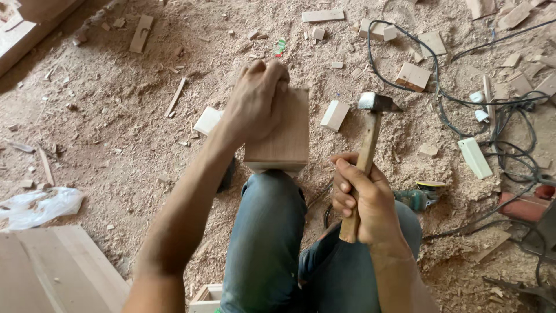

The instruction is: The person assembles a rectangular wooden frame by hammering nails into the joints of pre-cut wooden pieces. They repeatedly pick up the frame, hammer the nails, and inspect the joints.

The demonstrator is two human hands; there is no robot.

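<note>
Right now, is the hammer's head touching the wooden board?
No. The hammer is raised in the right hand, its head apart from the wooden board that the left hand steadies on the knee.

Sawdust floor [116, 145], offcuts [413, 76], cables [498, 110]

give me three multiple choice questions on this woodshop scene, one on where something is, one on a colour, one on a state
1. Where does the wooden block rest?
A. on the person's knee
B. on a workbench
C. inside a box

2. What colour are the cables on the floor?
A. yellow
B. black
C. white

3. How is the hammer held?
A. lying flat in the sawdust
B. hanging head down
C. gripped upright, head up

Answers:
1 A, the left hand presses the block onto the jeans-clad knee.
2 B, the dark loops lie over pale sawdust.
3 C, the right hand is closed round the wooden handle, with the metal head above it.
</note>
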